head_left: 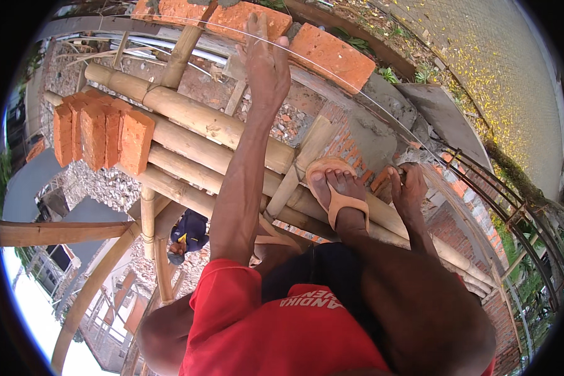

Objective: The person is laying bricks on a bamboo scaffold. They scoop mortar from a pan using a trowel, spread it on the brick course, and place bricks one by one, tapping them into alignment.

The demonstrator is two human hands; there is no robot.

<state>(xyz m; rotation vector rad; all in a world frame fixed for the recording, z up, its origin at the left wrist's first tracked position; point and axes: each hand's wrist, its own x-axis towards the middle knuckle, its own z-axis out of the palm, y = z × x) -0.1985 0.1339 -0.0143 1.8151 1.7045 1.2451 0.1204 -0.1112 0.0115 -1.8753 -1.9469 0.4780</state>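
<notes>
My left hand (266, 72) reaches forward, fingers stretched out and apart, touching an orange brick (232, 22) in a row along the wall top. Beside it, to the right, lies another brick (332, 57). A thin taut string (323, 64) crosses over these bricks and runs past my fingers. My right hand (410, 188) is by my sandalled foot (338, 194), near the grey mortar-covered ledge (373, 135). Its fingers are curled in; what they hold, if anything, is hidden. A stack of loose bricks (100, 135) stands on the bamboo poles at the left.
I squat on a scaffold of lashed bamboo poles (197, 122) with gaps between them. Far below is a person in dark clothes (189, 232), near rubble. A board (445, 119) leans at the right, beside bent rebar (501, 194). Paving with yellow leaves (482, 69) lies beyond the wall.
</notes>
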